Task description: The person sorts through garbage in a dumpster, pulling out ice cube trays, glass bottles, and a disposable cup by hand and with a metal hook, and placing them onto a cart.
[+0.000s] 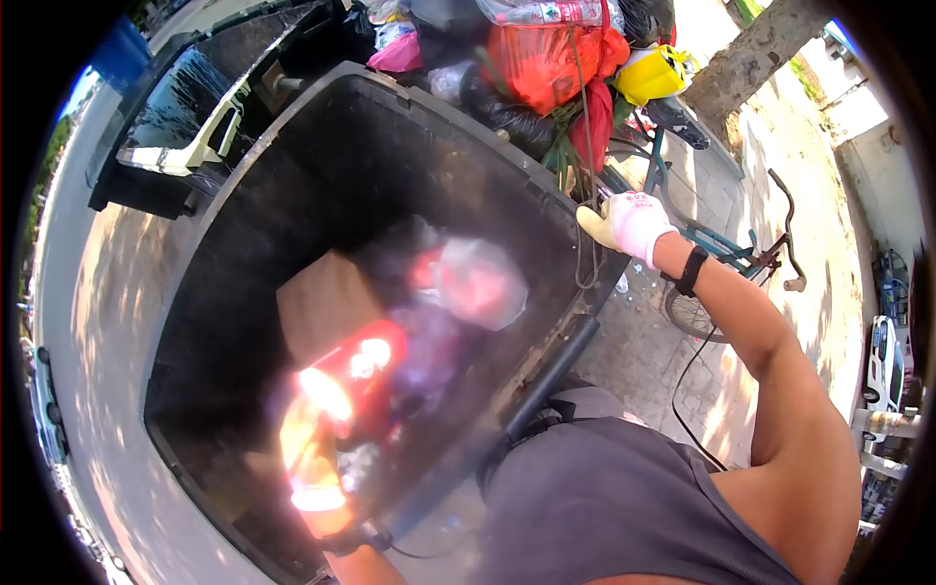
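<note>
My left hand (310, 424) reaches down inside a large black wheeled bin (526, 185). Strong glare washes out its fingers, which appear closed on a glossy red thing (385, 341), perhaps plastic. Just beyond lies a brown cardboard box (327, 302). To the right of it sits a clear plastic bag (478, 283) with red inside, and a purplish bag (424, 341) is blurred below. My right hand (634, 226), in a pink and pale yellow glove, is at the bin's right corner beside a hanging cord (585, 263). Its fingers look curled, but what they grip is hidden.
Bulging rubbish bags, including a red one (546, 63) and a yellow one (655, 73), are piled behind the bin. A second bin (146, 185) stands at the upper left. A bicycle (731, 253) and a tree trunk (756, 58) are on the right.
</note>
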The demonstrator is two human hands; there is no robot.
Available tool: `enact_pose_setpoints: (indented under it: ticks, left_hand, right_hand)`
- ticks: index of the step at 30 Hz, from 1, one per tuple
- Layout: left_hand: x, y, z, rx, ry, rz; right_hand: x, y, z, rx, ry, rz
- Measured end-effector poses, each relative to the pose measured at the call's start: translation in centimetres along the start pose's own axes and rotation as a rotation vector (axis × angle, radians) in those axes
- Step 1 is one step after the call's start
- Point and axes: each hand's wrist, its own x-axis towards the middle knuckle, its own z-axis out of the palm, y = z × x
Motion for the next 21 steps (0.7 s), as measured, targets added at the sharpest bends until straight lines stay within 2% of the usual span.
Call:
enact_pose_setpoints:
  ticks: [3,4,7,11,12,15,16,19,20,21]
  left_hand:
    - [0.2,-0.1,0.7,0.015,0.08,-0.026]
    - [0.3,0.3,1.2,0.024,0.026,-0.019]
    - [1.2,-0.4,1.3,0.152,0.165,-0.049]
    - [1.8,-0.2,2.3,0.11,0.044,-0.057]
    - [2.1,-1.1,1.1,0.167,-0.02,-0.005]
    - [2.1,-1.9,1.5,0.123,0.003,0.007]
    - [2.1,-1.9,1.6,0.102,0.011,-0.015]
    - [1.3,0.4,5.2,0.02,0.073,-0.088]
    - [0.5,2.1,7.3,-0.034,0.086,-0.16]
    - [1.0,2.7,6.7,-0.166,-0.081,-0.262]
  right_hand:
    - [-0.4,0.2,0.0,0.041,0.002,0.034]
    - [-0.6,0.2,-0.2,0.02,-0.004,0.011]
    - [-1.0,-0.2,-0.2,0.029,0.042,0.016]
    - [0.3,-0.8,0.9,0.008,0.12,0.059]
    - [0.7,-0.8,1.4,0.069,0.255,0.05]
    - [2.3,-1.3,1.1,0.175,0.341,0.021]
    - [2.3,-2.2,0.1,0.081,0.285,0.093]
    - [3.9,-1.8,2.3,0.051,0.736,-0.105]
    - [3.9,-2.1,1.9,0.121,0.787,-0.219]
    - [1.8,-4.3,-0.2,0.286,0.678,-0.313]
